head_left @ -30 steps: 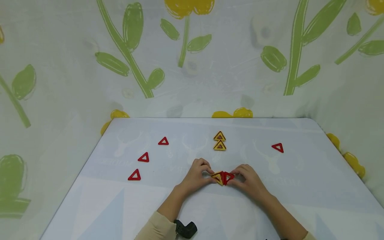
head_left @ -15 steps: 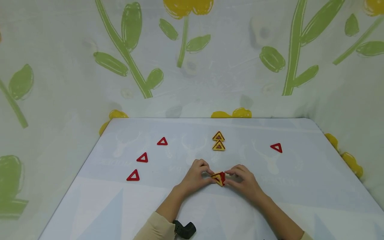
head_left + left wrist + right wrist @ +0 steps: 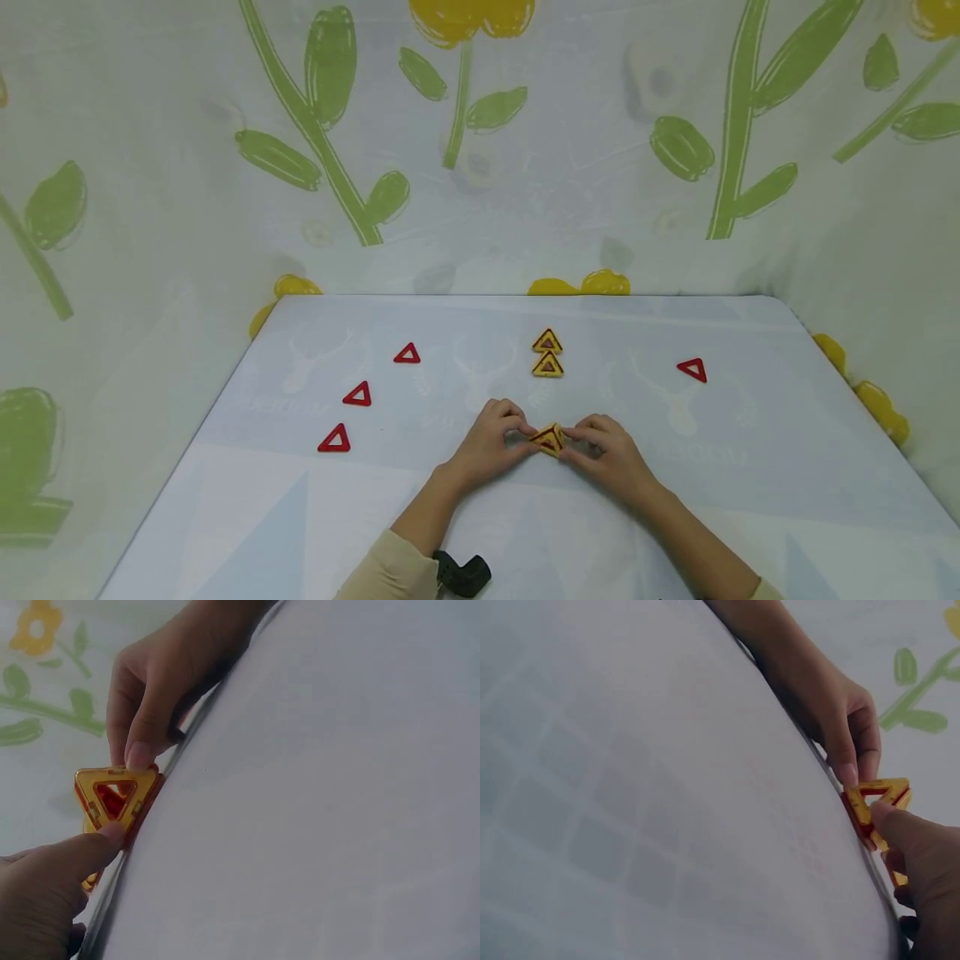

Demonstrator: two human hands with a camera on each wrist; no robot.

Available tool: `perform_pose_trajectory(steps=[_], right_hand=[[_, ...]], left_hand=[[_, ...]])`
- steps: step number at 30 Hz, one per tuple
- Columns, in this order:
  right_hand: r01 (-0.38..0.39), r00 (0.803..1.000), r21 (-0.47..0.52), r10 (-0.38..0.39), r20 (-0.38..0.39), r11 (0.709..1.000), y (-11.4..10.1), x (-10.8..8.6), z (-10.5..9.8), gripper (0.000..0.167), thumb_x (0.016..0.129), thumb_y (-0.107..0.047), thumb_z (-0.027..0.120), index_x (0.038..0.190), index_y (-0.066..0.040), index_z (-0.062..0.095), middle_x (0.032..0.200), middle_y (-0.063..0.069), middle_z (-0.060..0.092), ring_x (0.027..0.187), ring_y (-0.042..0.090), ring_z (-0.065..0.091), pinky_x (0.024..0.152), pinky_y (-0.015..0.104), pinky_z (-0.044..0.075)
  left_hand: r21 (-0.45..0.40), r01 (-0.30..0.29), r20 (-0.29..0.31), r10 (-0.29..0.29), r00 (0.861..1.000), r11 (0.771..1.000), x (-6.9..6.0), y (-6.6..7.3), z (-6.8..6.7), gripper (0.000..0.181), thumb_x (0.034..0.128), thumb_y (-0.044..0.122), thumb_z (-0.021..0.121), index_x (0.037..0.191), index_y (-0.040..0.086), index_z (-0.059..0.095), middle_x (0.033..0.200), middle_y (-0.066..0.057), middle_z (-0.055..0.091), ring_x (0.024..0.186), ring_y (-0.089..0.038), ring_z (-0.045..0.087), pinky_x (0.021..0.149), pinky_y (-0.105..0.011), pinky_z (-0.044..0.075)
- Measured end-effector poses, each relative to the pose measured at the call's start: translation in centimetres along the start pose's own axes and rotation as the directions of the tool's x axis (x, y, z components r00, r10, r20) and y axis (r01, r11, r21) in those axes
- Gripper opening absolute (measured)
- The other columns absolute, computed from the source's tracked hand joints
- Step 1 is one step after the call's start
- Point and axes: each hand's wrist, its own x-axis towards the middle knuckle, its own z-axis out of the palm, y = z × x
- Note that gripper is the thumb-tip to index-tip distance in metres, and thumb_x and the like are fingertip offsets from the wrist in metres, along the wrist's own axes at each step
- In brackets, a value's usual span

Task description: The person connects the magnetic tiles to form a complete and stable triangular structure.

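Both hands meet over the middle of the table around a small pyramid-like cluster of magnetic triangle tiles (image 3: 549, 439). My left hand (image 3: 490, 434) pinches its left side between thumb and fingers. From the right, my right hand (image 3: 613, 454) pinches the other side. Yellow faces point up in the head view. The left wrist view shows a yellow triangle tile (image 3: 88, 778) with red showing through its hole and along its edge. Red edging is also visible below the yellow in the right wrist view. The cluster's underside is hidden.
Beyond the hands lie two yellow triangle pieces (image 3: 548, 365), one behind the other. Several red triangle tiles lie apart: three at left, one of them a near-left red tile (image 3: 334, 438), and a right-hand red tile (image 3: 693, 369). A patterned cloth wall rises behind the table (image 3: 225, 500).
The red tile, first flat against the yellow one on its right, has folded out of sight. The cluster has turned, and two yellow faces now show on top. Both hands keep their hold.
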Motion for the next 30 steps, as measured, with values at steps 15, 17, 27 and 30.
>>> perform_pose_trajectory(steps=[15,17,27,30], right_hand=[[-0.112,0.983,-0.213,0.141,0.122,0.971,0.3,1.4,-0.3,0.024,0.073,-0.011,0.079,0.095,-0.002,0.075,0.072,-0.007,0.055,0.063,0.0,0.041,0.055,0.019,0.037],[-0.097,0.984,-0.228,0.128,0.126,0.969,0.6,1.6,-0.3,0.024,0.073,-0.012,0.079,0.095,-0.002,0.075,0.072,-0.005,0.057,0.062,0.002,0.043,0.055,0.019,0.037],[-0.118,0.971,-0.27,0.167,0.168,0.956,1.6,3.1,-0.5,0.023,0.077,-0.013,0.077,0.096,-0.002,0.075,0.073,-0.001,0.06,0.061,0.005,0.045,0.055,0.021,0.038],[-0.17,0.958,-0.245,0.218,0.185,0.955,1.7,3.5,-0.6,0.023,0.078,-0.013,0.075,0.097,-0.001,0.074,0.073,-0.001,0.059,0.061,0.004,0.044,0.054,0.021,0.038]], left_hand=[[0.111,0.049,-0.093,-0.038,0.995,0.993,0.9,0.4,0.2,0.017,0.0727,0.022,0.081,0.082,0.011,0.071,0.09,0.0,0.059,0.081,-0.014,0.051,0.073,-0.026,0.042],[0.118,0.076,-0.099,-0.065,0.993,0.99,1.1,0.5,0.3,0.017,0.0729,0.023,0.081,0.082,0.012,0.072,0.09,0.0,0.058,0.08,-0.014,0.051,0.072,-0.026,0.041],[0.018,0.174,-0.07,-0.173,0.983,0.985,2.3,-0.2,0.6,0.016,0.077,0.018,0.077,0.089,0.008,0.072,0.093,-0.001,0.055,0.086,-0.017,0.048,0.074,-0.027,0.041],[-0.009,0.238,-0.036,-0.238,0.971,0.971,2.7,-0.3,0.6,0.019,0.0782,0.019,0.077,0.092,0.007,0.073,0.093,-0.001,0.056,0.088,-0.017,0.049,0.076,-0.027,0.042]])
